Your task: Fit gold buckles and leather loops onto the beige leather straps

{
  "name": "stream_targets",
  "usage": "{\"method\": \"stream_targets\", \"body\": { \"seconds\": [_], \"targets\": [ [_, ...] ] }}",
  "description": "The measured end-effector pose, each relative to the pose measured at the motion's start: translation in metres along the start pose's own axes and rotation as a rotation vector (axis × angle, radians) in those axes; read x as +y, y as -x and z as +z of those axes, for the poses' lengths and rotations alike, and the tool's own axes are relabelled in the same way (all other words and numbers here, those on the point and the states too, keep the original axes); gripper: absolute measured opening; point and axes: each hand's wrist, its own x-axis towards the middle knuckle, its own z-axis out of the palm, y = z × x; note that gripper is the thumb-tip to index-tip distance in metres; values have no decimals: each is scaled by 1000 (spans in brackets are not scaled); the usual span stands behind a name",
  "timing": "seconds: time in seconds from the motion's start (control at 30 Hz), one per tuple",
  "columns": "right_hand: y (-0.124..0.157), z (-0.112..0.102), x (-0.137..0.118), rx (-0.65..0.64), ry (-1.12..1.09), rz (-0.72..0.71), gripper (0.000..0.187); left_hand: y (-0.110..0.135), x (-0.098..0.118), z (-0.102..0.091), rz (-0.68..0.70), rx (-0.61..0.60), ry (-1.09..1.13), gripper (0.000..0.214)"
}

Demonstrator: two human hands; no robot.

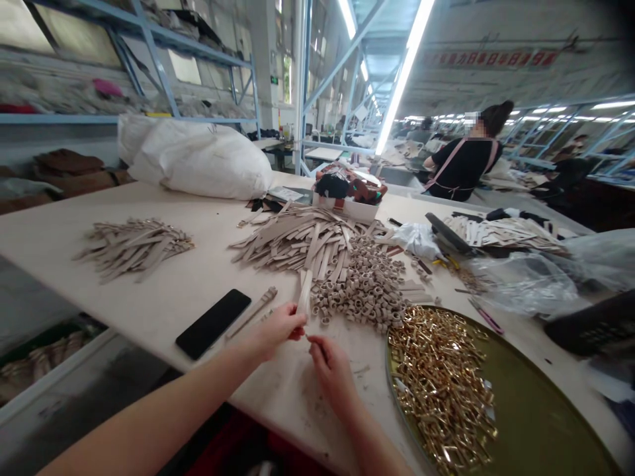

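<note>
My left hand (282, 325) is closed on a beige strap (305, 294), which points away from me over the table. My right hand (331, 367) is pinched close to the near end of that strap; whatever lies between its fingertips is too small to make out. Just beyond the hands sits a heap of small beige strap loops (364, 284), with a fan of loose beige straps (292, 238) behind it. Gold buckles (441, 377) are piled on a round olive-gold tray (540, 403) to the right. Left of my left hand lie a few narrow straps (253, 312).
A black phone (214, 322) lies near the front edge. Bundled straps (141, 246) rest farther left. Behind are a large white sack (198, 158) and a box of scraps (347, 206). A pink-handled cutter (486, 316) and clear plastic bags (528, 284) lie right. A person (464, 155) works beyond.
</note>
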Motion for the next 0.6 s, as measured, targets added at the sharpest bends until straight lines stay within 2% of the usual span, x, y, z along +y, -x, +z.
{"method": "stream_targets", "body": {
  "seconds": [0.07, 0.13, 0.27, 0.43, 0.6],
  "targets": [
    [2, -1, 0, 62, -48, 45, 29, 36, -14, 5, -6, -52, 57, 14],
    [6, -2, -2, 102, -69, 98, 35, 62, -27, 5, -29, -108, 7, 13],
    [19, -5, -10, 87, 43, 120, 36, 88, -50, -3, -61, -123, -206, 14],
    [32, -6, -17, -7, 210, 38, 30, 101, -57, -17, 33, 63, -348, 13],
    [36, -16, -21, 1, 228, -1, 29, 111, -42, -26, 184, 261, -424, 15]
  ]
}}
